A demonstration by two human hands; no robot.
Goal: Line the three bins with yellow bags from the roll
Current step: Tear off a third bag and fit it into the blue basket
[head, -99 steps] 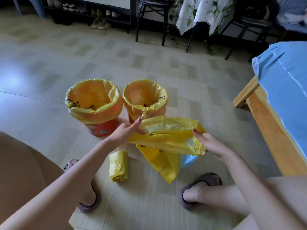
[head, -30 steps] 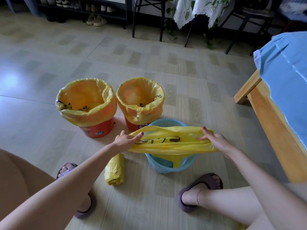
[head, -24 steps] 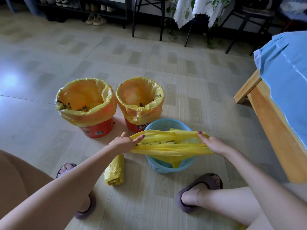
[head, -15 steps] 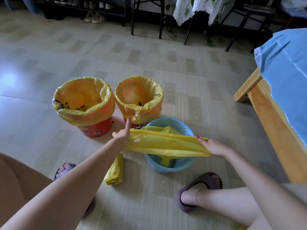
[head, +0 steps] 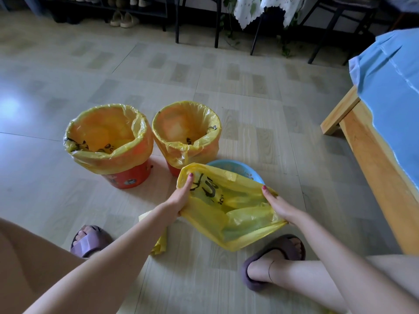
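Two orange bins stand on the floor with yellow bags folded over their rims, the larger orange bin (head: 127, 175) at left and the smaller orange bin (head: 173, 169) beside it. Only the far rim of a blue bin (head: 233, 165) shows behind a loose yellow bag (head: 229, 209). My left hand (head: 180, 197) grips the bag's left edge. My right hand (head: 280, 206) grips its right edge. The bag's mouth is spread wide over the blue bin. The yellow bag roll (head: 159, 243) lies on the floor, partly hidden by my left forearm.
A wooden bed frame (head: 374, 168) with a blue cover (head: 394, 91) runs along the right. My feet in purple slippers, the left foot (head: 88, 240) and the right foot (head: 272, 259), flank the bins. Chair legs (head: 196, 19) and a shoe rack stand at the back.
The bag went from a flat stretched band across the blue bin to an opened mouth covering most of it. My hands shifted closer to me, with the camera leaning in.
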